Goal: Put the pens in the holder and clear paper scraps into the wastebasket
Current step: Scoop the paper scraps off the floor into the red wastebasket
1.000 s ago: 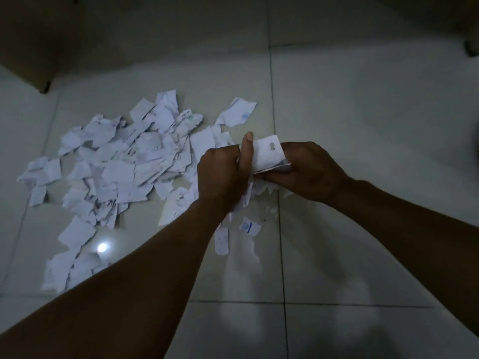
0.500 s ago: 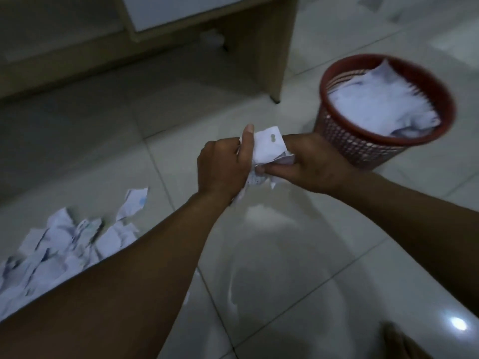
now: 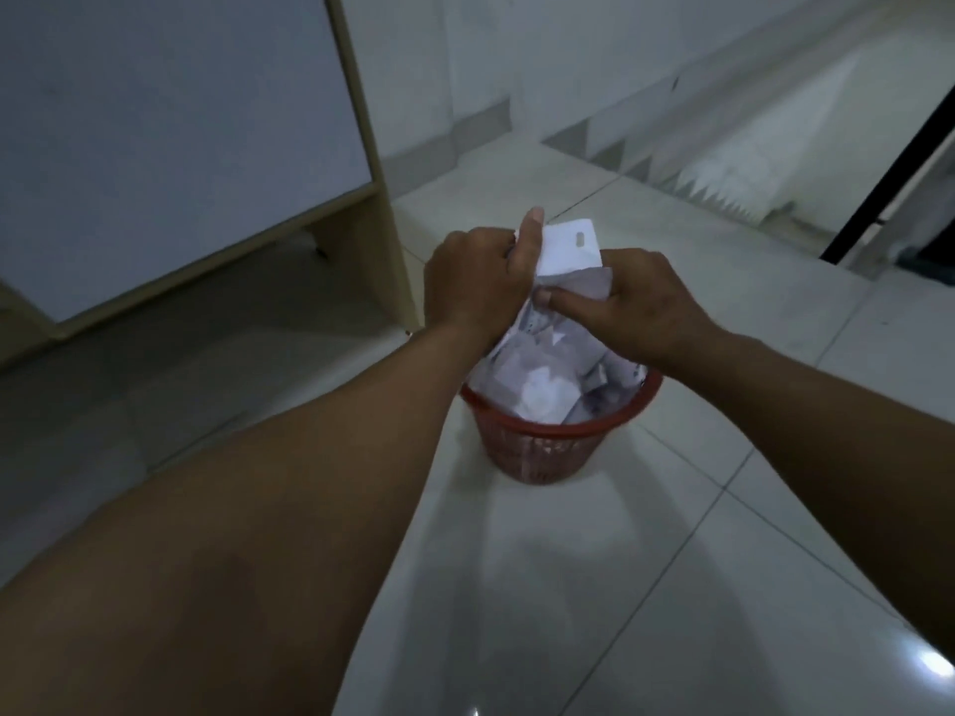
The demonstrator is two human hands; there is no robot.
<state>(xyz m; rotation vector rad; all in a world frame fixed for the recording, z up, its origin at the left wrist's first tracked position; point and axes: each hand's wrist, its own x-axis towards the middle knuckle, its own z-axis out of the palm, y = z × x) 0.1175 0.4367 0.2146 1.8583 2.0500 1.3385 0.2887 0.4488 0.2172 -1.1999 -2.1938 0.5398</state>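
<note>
We see two bare hands held together above a red mesh wastebasket (image 3: 560, 447) on a pale tiled floor (image 3: 646, 586). The left hand (image 3: 473, 281) and the right hand (image 3: 638, 310) both clamp one bundle of white paper scraps (image 3: 568, 258) between them, directly over the basket's heaped paper. A wooden cabinet (image 3: 196, 162) stands far left. To drop it well, we judge both hands should lower close to the rim, then part together — the basket looks nearly full, so loose scraps could spill onto the floor.
</note>
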